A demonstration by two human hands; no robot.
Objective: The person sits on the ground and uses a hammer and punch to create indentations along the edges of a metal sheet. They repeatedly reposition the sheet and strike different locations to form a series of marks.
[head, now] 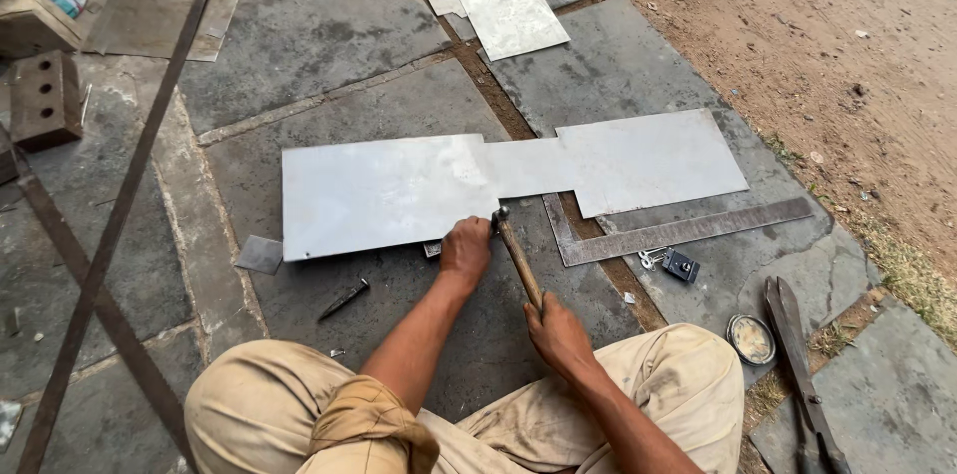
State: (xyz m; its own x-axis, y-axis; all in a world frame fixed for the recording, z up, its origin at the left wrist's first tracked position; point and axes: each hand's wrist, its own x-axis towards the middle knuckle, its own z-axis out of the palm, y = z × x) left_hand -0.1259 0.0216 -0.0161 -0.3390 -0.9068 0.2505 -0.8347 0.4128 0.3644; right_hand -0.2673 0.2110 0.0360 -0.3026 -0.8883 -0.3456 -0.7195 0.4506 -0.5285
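Sheet metal, pale grey and cut in a stepped outline, is laid flat on the stone paving directly ahead of the seated person. Its long axis runs left to right across the view, with the near edge closest to the hands. The left hand is closed in a fist at that near edge, close to the step where the wide panel narrows; whether a small tool is gripped inside it cannot be told. The right hand is wrapped fully around the wooden handle of a hammer, whose head is held just beside the left fist, at the sheet's edge. The left hand is the nearer one to the sheet.

A steel square is laid to the right of the hammer, its short leg touching the narrow part of the sheet. A dark punch lies on the paving to the left of the left forearm, apart from the sheet. Keys, a round tin and shears are placed further right. Open paving remains between the knees and the near edge.
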